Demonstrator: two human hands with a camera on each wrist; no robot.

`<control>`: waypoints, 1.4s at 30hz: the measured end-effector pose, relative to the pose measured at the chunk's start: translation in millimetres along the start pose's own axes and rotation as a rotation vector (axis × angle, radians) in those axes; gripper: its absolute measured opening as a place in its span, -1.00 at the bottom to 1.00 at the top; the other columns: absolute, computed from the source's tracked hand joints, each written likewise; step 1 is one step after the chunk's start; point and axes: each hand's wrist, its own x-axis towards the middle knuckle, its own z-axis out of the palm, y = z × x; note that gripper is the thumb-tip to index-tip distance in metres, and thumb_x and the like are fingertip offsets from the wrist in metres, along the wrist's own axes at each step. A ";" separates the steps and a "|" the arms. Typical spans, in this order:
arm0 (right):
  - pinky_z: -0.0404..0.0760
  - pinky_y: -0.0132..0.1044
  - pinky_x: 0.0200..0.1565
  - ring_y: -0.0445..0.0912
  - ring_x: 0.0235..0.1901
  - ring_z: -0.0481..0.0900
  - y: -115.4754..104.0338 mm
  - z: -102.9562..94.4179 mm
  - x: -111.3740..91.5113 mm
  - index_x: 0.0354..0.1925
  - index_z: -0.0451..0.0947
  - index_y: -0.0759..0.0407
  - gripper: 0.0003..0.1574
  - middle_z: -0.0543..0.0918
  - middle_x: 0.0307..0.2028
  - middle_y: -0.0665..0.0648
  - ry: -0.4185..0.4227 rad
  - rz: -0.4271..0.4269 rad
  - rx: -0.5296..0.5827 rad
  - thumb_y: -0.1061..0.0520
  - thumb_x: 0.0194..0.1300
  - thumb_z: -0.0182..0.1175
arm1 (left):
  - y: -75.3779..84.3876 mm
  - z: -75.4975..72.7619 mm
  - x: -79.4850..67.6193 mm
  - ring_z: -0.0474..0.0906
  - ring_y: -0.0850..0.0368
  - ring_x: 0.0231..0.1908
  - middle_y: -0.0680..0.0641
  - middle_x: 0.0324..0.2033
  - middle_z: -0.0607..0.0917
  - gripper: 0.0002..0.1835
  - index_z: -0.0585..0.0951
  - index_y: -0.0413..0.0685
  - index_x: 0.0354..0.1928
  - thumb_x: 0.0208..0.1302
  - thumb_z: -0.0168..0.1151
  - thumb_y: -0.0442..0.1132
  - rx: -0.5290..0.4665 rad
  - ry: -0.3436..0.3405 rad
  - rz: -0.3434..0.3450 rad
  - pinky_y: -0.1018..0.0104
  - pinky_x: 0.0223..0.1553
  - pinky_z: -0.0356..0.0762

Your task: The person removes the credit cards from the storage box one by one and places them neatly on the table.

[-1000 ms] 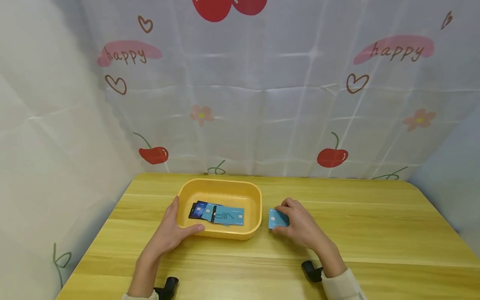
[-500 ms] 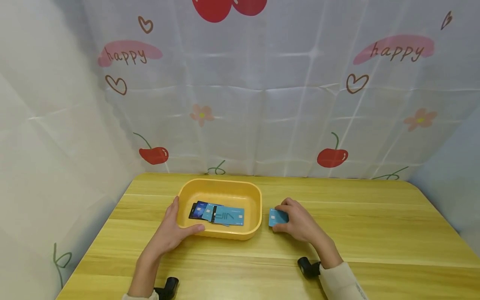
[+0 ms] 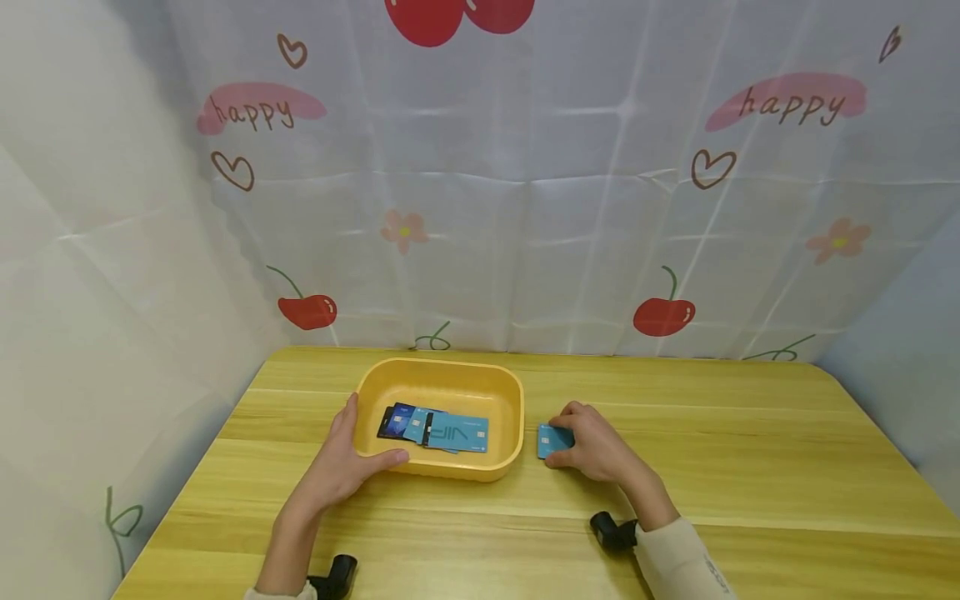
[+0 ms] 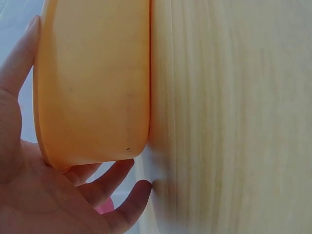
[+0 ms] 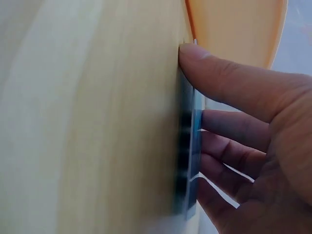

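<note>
My left hand (image 3: 341, 462) grips the left end of a yellow plastic bin (image 3: 442, 364), its thumb over the near rim and its fingers around the far-left corner. Inside lie several overlapping bank-style cards, with a light blue VIP card (image 3: 471, 433) on top and a dark blue card (image 3: 401, 417) partly under others. To the right of the bin, my right hand (image 3: 596, 442) pinches a blue chip card (image 3: 550, 442) by its long edges, between thumb and fingers. The right wrist view shows this card (image 5: 195, 161) nearly edge-on, close over the table, with its right part hidden by the hand.
The wooden table (image 3: 750, 467) stretches to the right and front of the bin. Behind it hangs a white printed curtain (image 3: 517, 258), close to the far edge. A black wrist camera mount (image 3: 613, 533) juts out under the right forearm, another (image 3: 337, 575) under the left.
My right hand and its card have shifted slightly toward me, and the right forearm a little to the left. The left hand, the bin and the cards inside stay put.
</note>
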 end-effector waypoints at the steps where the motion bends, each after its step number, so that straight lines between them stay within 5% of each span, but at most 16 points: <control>1: 0.44 -0.16 -0.16 -0.02 -0.18 0.39 0.1 0.9 0.3 0.02 0.65 0.33 -0.40 0.51 -0.13 0.11 0.001 0.004 0.004 0.05 0.06 0.53 | -0.2 -0.1 0.1 -0.07 -0.30 0.43 -0.34 0.50 -0.16 0.36 -0.31 -0.20 0.55 0.06 0.48 0.17 0.000 0.000 -0.001 -0.22 0.38 -0.06; 24: 0.44 -0.13 -0.13 0.02 -0.12 0.39 4.3 4.8 -1.9 0.13 0.56 0.39 -0.32 0.51 -0.07 0.15 0.017 -0.034 0.097 0.07 0.12 0.48 | -5.1 1.3 2.7 -0.07 -0.29 0.43 -0.32 0.50 -0.16 0.36 -0.32 -0.15 0.55 0.06 0.49 0.16 -0.021 0.012 0.000 -0.25 0.37 -0.06; 42: 0.52 0.08 0.08 0.15 0.05 0.55 1.5 4.4 -6.4 0.23 0.47 0.41 -0.21 0.62 0.04 0.26 0.137 0.107 0.299 -0.05 0.21 0.42 | -4.2 2.0 0.2 -0.07 -0.30 0.42 -0.34 0.50 -0.17 0.34 -0.30 -0.19 0.55 0.07 0.47 0.16 -0.019 0.014 0.007 -0.26 0.36 -0.05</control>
